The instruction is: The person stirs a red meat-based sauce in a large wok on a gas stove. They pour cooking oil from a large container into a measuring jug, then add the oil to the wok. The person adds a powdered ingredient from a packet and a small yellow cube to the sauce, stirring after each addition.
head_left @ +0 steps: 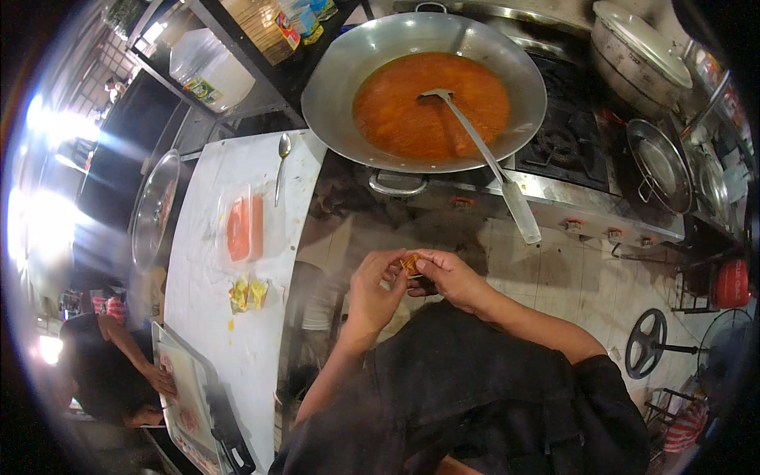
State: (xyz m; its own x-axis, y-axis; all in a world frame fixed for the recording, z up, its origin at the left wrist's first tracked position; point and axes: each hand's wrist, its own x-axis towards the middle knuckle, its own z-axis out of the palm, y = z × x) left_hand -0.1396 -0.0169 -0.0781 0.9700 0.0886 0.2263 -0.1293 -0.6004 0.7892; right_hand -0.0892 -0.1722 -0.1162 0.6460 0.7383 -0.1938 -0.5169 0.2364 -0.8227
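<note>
My left hand (375,286) and my right hand (453,277) meet in front of my chest, fingers closed on a small orange-yellow piece (409,264). It looks crumbly or wrapped; I cannot make out its kind. Beyond them a wide metal wok (332,95) stands on the stove, holding orange-red liquid (388,119). A long-handled metal ladle (478,142) rests in it, its handle sticking out over the near rim. On the white table (198,293) to the left lie torn yellow wrappers (248,294), a clear plastic container (245,226) with an orange-pink block, and a metal spoon (283,168).
Right of the wok are black burners (562,142), a large lidded pot (640,59) and a metal pan (661,166). A shelf at upper left holds a plastic jug (210,70). At lower left another person's hand (161,380) works over a white board (186,396).
</note>
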